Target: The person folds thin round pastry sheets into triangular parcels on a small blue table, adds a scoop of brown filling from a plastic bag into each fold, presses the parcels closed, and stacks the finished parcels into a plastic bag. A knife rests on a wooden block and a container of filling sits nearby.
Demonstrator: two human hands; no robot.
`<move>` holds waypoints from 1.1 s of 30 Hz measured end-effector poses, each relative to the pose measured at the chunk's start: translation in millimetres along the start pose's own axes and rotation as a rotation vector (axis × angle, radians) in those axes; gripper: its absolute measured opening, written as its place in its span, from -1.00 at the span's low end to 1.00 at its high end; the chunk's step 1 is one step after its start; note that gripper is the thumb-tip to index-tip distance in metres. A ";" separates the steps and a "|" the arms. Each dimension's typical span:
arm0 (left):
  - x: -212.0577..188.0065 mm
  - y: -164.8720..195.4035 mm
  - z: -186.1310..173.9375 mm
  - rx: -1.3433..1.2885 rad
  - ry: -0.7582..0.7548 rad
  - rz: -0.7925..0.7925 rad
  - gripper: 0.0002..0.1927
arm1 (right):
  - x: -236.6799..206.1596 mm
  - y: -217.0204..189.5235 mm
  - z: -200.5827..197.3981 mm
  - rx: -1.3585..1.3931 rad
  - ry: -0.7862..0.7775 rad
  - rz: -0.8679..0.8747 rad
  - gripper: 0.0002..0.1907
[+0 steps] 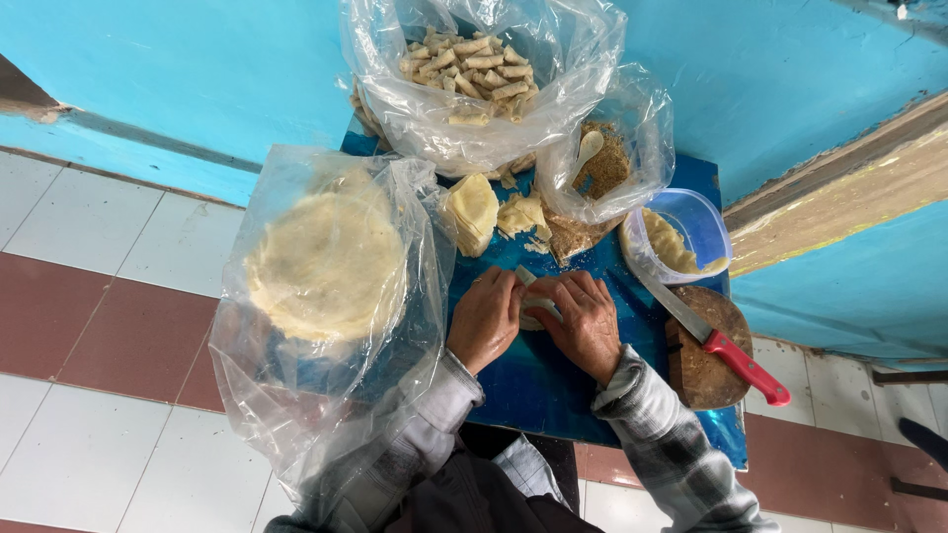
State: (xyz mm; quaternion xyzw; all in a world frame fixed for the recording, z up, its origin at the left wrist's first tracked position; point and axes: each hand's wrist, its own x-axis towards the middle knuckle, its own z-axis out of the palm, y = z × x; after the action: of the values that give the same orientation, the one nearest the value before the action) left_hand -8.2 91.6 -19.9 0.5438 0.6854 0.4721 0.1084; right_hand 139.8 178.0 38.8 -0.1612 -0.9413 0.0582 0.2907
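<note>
Looking down at a small blue table (553, 380), I have a clear bag of round dough sheets (326, 262) at my left, a bag of finished rolls (474, 69) at the far edge, and beside it a bag of brown crumbs (604, 168) with a spoon. A blue tub (696, 222) sits at the right, next to a red-handled knife (726, 345) lying across a round wooden board (706, 375). Folded wrapper pieces (474, 209) lie just beyond my hands. My left hand (486, 318) and right hand (585, 321) are close together, fingers curled onto a pale wrapper roll (533, 301) on the table between them. Its long axis seems to run left to right, but my fingers hide most of it.
</note>
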 end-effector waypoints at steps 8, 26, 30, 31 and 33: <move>-1.0 7.3 -9.6 -0.070 0.175 -0.037 -0.83 | 29.4 -2.2 -54.6 -0.125 0.398 -0.037 -0.86; -18.8 14.2 -9.1 0.303 0.043 0.099 -0.84 | 134.0 171.0 -2.0 -0.323 -0.207 0.645 -0.88; -20.7 18.2 -10.5 0.331 0.044 0.104 -0.84 | 150.3 191.0 32.3 -0.393 -0.378 0.693 -0.75; -21.1 19.9 -10.8 0.334 0.046 0.103 -0.83 | 155.9 192.8 37.4 -0.447 -0.412 0.712 -0.66; -20.8 22.0 -11.6 0.337 0.046 0.110 -0.83 | 164.6 190.9 46.0 -0.477 -0.447 0.713 -0.69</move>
State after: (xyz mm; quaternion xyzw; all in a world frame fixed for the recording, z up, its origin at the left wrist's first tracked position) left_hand 6.3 67.1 -4.5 0.5800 0.7262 0.3681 -0.0263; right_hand 37.0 412.5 49.1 -0.5196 -0.8539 -0.0301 -0.0018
